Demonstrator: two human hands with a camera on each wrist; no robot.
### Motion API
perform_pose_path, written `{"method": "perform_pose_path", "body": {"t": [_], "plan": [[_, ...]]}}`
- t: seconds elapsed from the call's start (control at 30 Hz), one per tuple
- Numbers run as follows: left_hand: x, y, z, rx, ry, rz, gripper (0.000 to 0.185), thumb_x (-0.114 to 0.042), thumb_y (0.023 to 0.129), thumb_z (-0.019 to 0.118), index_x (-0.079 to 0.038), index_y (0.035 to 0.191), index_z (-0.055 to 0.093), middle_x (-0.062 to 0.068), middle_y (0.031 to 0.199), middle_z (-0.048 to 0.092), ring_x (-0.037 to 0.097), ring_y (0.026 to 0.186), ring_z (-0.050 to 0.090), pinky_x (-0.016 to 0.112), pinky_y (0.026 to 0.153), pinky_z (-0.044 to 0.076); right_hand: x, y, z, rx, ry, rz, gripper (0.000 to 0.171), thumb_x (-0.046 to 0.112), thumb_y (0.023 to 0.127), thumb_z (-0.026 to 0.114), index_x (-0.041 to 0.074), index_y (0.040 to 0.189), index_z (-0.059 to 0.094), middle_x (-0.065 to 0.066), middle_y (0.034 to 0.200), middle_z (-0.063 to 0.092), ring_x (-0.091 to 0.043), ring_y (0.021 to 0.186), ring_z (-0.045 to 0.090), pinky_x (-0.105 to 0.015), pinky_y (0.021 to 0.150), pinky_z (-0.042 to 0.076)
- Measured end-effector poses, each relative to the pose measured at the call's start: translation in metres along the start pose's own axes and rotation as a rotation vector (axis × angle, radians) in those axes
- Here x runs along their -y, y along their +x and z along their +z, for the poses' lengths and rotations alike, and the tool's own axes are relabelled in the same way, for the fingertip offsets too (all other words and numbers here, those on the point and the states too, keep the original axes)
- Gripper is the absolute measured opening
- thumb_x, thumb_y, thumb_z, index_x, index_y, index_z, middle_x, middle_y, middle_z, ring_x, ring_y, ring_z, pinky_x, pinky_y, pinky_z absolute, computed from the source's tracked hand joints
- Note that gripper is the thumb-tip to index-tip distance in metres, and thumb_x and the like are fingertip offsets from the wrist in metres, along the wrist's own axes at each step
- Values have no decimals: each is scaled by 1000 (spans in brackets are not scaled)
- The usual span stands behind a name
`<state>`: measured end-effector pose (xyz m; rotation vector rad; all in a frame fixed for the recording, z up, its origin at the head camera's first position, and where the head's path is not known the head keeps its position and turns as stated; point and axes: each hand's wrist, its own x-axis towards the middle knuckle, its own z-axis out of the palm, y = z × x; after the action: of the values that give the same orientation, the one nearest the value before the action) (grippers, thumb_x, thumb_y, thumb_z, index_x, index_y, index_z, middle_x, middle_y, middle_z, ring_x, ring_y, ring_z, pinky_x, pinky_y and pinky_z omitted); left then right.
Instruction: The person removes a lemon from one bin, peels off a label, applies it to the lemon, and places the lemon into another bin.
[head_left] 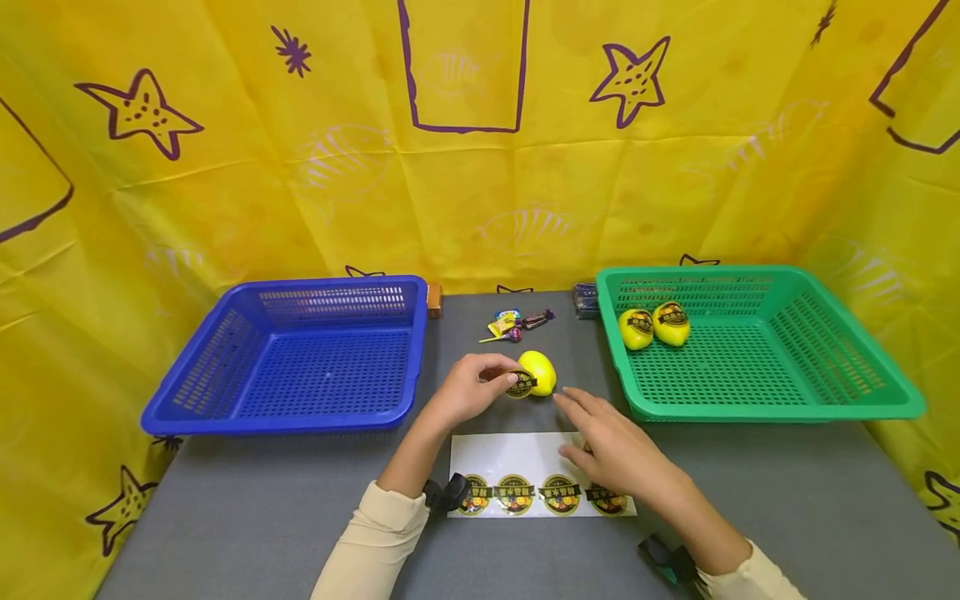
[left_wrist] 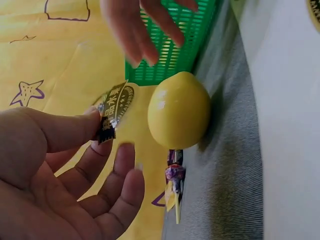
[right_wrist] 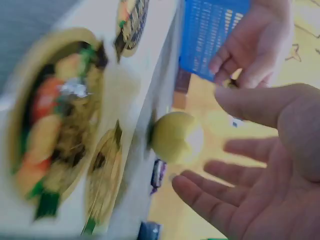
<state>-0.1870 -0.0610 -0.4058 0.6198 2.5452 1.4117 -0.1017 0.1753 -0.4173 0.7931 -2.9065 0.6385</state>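
Note:
Between thumb and forefinger my left hand [head_left: 474, 387] pinches a round black-and-gold sticker [head_left: 521, 384]. Just beyond it a yellow lemon [head_left: 539, 372] sits on the grey table, without a sticker on the side seen in the left wrist view. My right hand [head_left: 617, 442] hovers near the lemon, its fingers spread and holding nothing. Below the hands lies a white sticker sheet [head_left: 510, 450] with a row of round stickers [head_left: 514, 495] along its near edge; the right hand covers part of it.
A blue basket [head_left: 281, 425] stands at left. The green basket [head_left: 780, 410] at right holds two stickered lemons [head_left: 671, 323]. Wrapped candies [head_left: 504, 323] and a lollipop [head_left: 513, 335] lie behind the lemon. Small boxes [head_left: 585, 302] sit beside the baskets, before a yellow cloth.

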Motion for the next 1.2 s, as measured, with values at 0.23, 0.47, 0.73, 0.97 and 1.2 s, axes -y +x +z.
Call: {"method": "perform_pose_path", "body": {"t": [0.23, 0.47, 0.73, 0.97, 1.2], "plan": [[-1, 9, -6, -52, -32, -13, 21, -6, 97, 64, -8, 117, 71, 8, 97, 66, 20, 80, 61, 30, 66, 52, -9, 48, 7, -49, 227, 110, 78, 5, 88, 75, -2, 153, 32, -30, 153, 32, -47, 135, 40, -60, 104, 38], [0, 15, -7, -49, -136, -21, 30, 3, 99, 55, -1, 128, 60, 14, 99, 60, 35, 82, 61, 41, 71, 55, -27, 84, 12, 95, 387, 188, 77, 3, 89, 71, -4, 154, 31, -32, 155, 28, -49, 139, 32, -61, 110, 30], [0, 24, -4, 26, -292, -107, 34, -7, 98, 62, 0, 131, 58, 14, 99, 60, 32, 88, 62, 46, 83, 54, -30, 91, 18, 57, 433, 301, 78, 18, 76, 88, 1, 143, 51, -20, 133, 55, -35, 107, 60, -50, 90, 50], [10, 35, 7, 62, -323, -133, 37, -8, 96, 68, 2, 130, 57, 13, 91, 65, 22, 79, 63, 44, 83, 56, -25, 88, 26, -13, 455, 303, 74, 21, 73, 91, 2, 136, 57, -16, 128, 58, -32, 103, 61, -47, 86, 52], [10, 36, 12, 11, -161, -135, 27, -8, 91, 72, 2, 115, 65, 8, 83, 66, 17, 71, 59, 29, 65, 51, -22, 86, 29, -62, 422, 269, 78, 19, 70, 93, 2, 136, 57, -15, 120, 59, -31, 100, 60, -47, 85, 51]]}}
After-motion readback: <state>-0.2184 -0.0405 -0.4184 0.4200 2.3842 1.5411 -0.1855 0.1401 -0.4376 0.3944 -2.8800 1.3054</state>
